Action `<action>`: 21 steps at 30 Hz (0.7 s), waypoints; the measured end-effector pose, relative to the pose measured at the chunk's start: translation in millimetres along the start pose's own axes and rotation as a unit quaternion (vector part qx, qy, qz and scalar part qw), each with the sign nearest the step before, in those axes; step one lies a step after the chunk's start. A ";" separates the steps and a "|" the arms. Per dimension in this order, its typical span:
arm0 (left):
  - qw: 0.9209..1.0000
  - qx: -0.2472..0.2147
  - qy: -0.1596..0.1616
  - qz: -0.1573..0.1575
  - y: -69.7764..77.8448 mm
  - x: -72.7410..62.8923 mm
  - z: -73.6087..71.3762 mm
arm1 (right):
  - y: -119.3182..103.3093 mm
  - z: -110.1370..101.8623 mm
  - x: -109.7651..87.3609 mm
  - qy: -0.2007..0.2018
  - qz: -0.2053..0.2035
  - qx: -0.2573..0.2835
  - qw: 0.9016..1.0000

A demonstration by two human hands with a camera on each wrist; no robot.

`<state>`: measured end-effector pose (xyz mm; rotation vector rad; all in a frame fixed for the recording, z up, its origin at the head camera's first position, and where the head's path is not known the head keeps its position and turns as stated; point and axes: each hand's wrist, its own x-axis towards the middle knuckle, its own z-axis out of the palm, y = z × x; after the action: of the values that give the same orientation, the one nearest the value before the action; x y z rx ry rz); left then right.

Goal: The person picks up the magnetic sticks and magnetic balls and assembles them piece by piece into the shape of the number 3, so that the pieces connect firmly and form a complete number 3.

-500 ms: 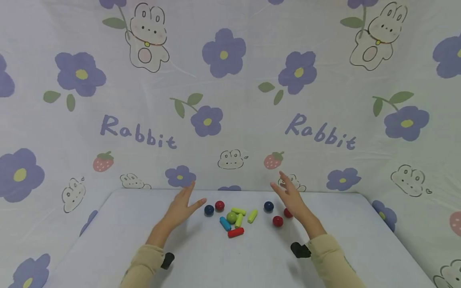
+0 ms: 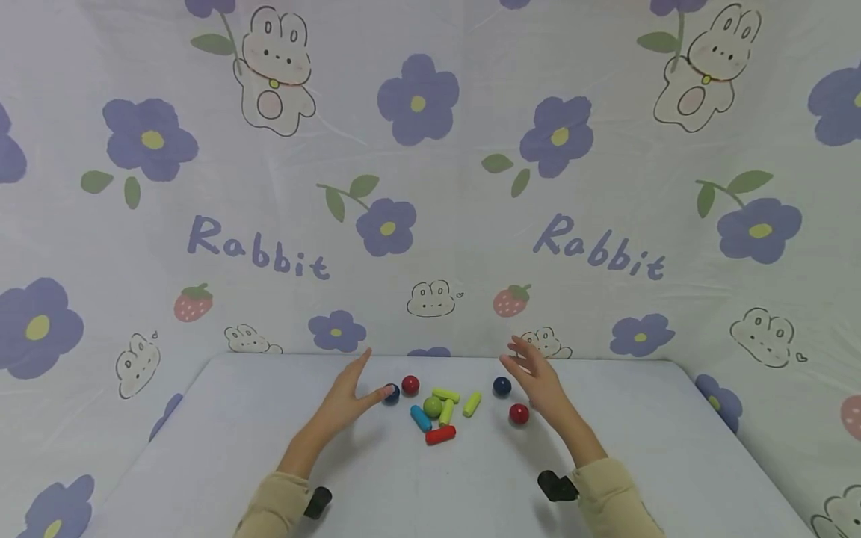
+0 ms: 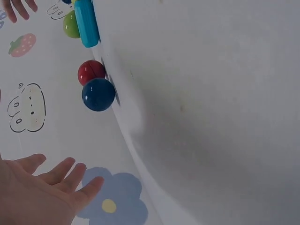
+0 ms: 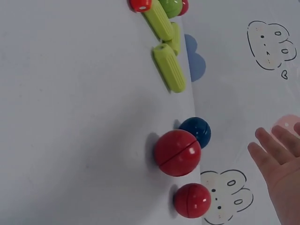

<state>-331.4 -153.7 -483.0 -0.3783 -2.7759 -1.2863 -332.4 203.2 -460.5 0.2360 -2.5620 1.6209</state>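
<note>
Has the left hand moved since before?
Yes: in the head view, the left hand shifted slightly right and down; its thumb now overlaps the unmoved left navy ball.

Left hand raised, thumb spread wide; right hand raised too, its fingers seemingly a little bent

On the white table, before the white cloth printed with flowers and rabbits: at left, a glossy dark-blue ball, with a glossy red ball behind and right. In the middle, a green ball between a blue cylinder on its left and a yellow-green cylinder on its right; behind, a second yellow-green cylinder; farther right, a third yellow-green cylinder; in front, a red cylinder. At right, a second dark-blue ball, a second red ball before it, a third red ball farther right.
</note>
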 end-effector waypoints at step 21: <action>0.996 -0.083 -0.015 0.001 7.0 -10.5 20.0 | 9.5 23.1 -25.1 0.015 0.002 0.034 0.999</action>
<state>-318.6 -136.2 -492.4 -0.4110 -2.6997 -1.5284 -309.5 188.3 -483.0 0.2099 -2.4898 1.7011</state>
